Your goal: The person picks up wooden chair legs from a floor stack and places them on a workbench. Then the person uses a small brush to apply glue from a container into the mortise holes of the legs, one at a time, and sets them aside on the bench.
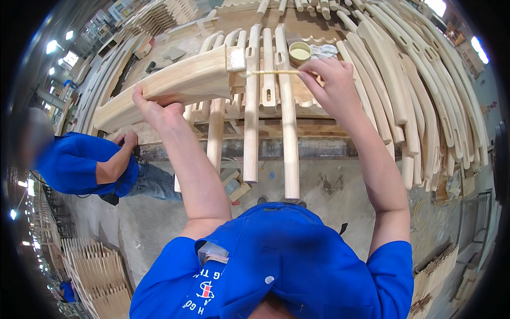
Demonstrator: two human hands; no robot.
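My left hand [158, 112] is closed around the underside of a thick, curved wooden furniture part [175, 80], held raised at a slant over the bench. At its right end is a pale, whitish tenon [236, 58]. My right hand [330, 80] pinches a thin yellowish stick [273, 72], which points left toward that end. Whether the stick's tip touches the wood, I cannot tell. Beyond my right hand stands a small round tub [300, 52] with pale yellowish contents, beside a crumpled white cloth [323, 51].
Long wooden parts [291, 133] lie across the bench, some overhanging its near edge. Many curved pieces [393, 74] are stacked at the right. A co-worker in a blue shirt [74, 162] stands at the left. A hammer [154, 67] lies on the far left of the bench.
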